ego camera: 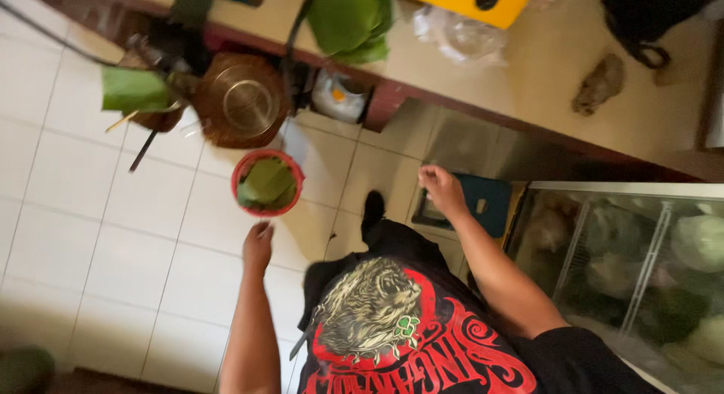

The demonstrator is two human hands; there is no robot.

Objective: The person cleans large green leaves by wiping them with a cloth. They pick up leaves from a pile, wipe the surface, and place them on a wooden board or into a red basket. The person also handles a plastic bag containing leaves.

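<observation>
Head view down onto white floor tiles [113, 236]. Left hand [258, 245] hangs empty, fingers loosely curled together, just below a red bucket [266, 182] holding green leaves, at 11 o'clock from the torso. Right hand [443, 189] at 1 o'clock, fingers bunched in a loose fist, nothing gripped, above a dark teal box [483, 203]. Round metal pot [243, 100] at 12 o'clock of the bucket. Worktop [558, 55] along the top; glass case [641, 266] at 3 o'clock.

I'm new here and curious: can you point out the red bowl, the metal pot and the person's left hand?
Red bowl [290, 165]: head view, on its right rim.
Metal pot [243, 101]: head view, shiny inner bottom.
Left hand [258, 245]: head view, back of hand.
</observation>
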